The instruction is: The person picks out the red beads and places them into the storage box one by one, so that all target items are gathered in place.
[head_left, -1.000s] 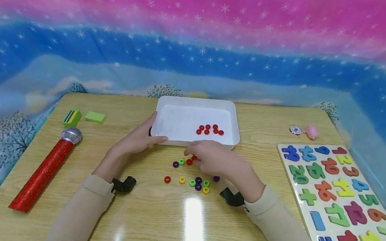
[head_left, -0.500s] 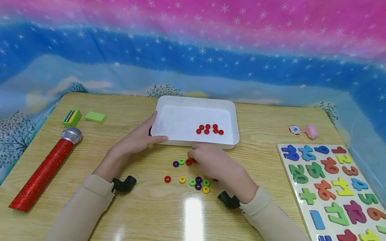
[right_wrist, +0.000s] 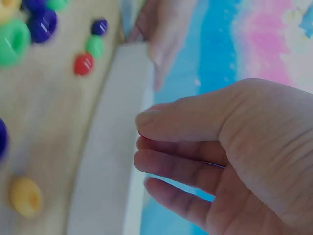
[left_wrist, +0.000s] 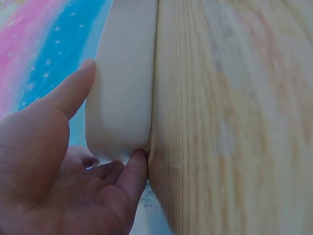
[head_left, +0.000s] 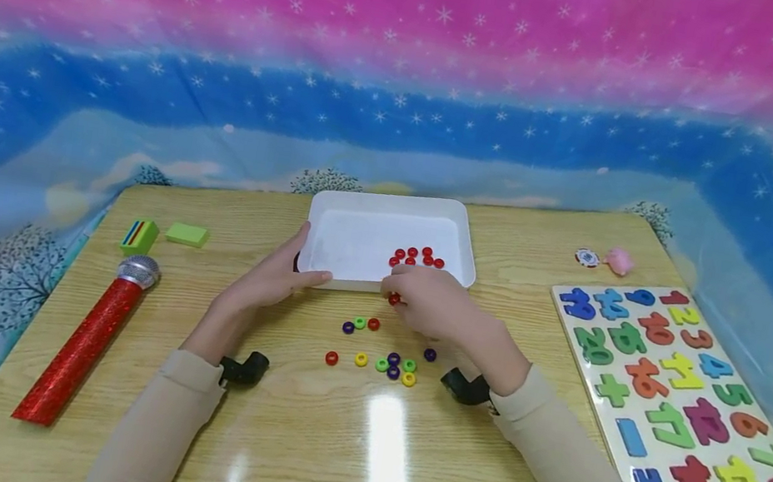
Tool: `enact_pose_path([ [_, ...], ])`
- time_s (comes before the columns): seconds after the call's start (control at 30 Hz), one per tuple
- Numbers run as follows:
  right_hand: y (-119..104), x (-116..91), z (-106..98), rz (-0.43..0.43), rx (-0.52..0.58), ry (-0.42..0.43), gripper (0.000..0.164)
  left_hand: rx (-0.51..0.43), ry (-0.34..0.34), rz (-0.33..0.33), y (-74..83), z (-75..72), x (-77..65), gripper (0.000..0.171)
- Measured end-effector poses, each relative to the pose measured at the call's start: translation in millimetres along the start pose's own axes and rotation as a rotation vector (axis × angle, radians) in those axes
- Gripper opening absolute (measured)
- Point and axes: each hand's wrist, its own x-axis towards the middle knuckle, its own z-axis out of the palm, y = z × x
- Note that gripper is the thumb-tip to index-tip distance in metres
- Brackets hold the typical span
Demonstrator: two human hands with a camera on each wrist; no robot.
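My left hand (head_left: 270,277) holds the near left corner of a white tray (head_left: 349,235), thumb at the rim and fingers against the side and base, as the left wrist view also shows. Several red beads (head_left: 427,252) lie in the tray's right half. Over the tray's front rim, my right hand (head_left: 433,303) pinches a red bead (head_left: 394,299) between thumb and forefinger; in the right wrist view the thumb hides nearly all of it. On the table in front of the tray lie a red bead (head_left: 374,324), a green bead (head_left: 361,323) and a purple bead (head_left: 348,328).
Several more ring-shaped beads lie nearer me, among them a red one (head_left: 332,358) and a yellow one (head_left: 362,360). To the left are a red toy microphone (head_left: 83,345) and green blocks (head_left: 187,235). A number puzzle board (head_left: 598,409), poker chip (head_left: 587,258) and pink pig figure (head_left: 619,261) are right.
My right hand has picked up a red bead from the table and carried it forward to the tray's front rim. The left hand keeps its place at the tray.
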Motion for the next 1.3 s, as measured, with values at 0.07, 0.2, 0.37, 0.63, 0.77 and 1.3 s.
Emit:
enact_pose_path([
  [0.07, 5.7, 0.4, -6.6, 0.034, 0.023, 0.028, 0.016, 0.0, 0.003, 0.007, 0.3, 0.1, -0.2, 0.103],
  [0.2, 27.5, 9.4, -11.3, 0.117, 0.082, 0.055, 0.02, -0.006, 0.005, 0.013, 0.2, 0.7, 0.0, 0.102],
  [0.37, 57.7, 25.3, 0.5, 0.217, 0.163, 0.017, 0.021, 0.0, 0.0, 0.001, 0.3, 1.8, 0.6, 0.098],
  [0.63, 66.8, 39.1, 12.9, 0.291, 0.125, -0.008, 0.022, 0.003, 0.007, -0.001, -1.6, 2.3, 1.8, 0.098],
  [0.77, 67.6, 42.8, 13.7, 0.31, 0.096, 0.013, 0.025, 0.008, 0.015, 0.002, -1.0, 1.7, 1.5, 0.098],
  [1.3, 41.4, 25.5, -10.1, 0.121, 0.174, 0.016, 0.021, 0.005, 0.02, 0.007, -0.8, 1.3, 1.6, 0.101],
])
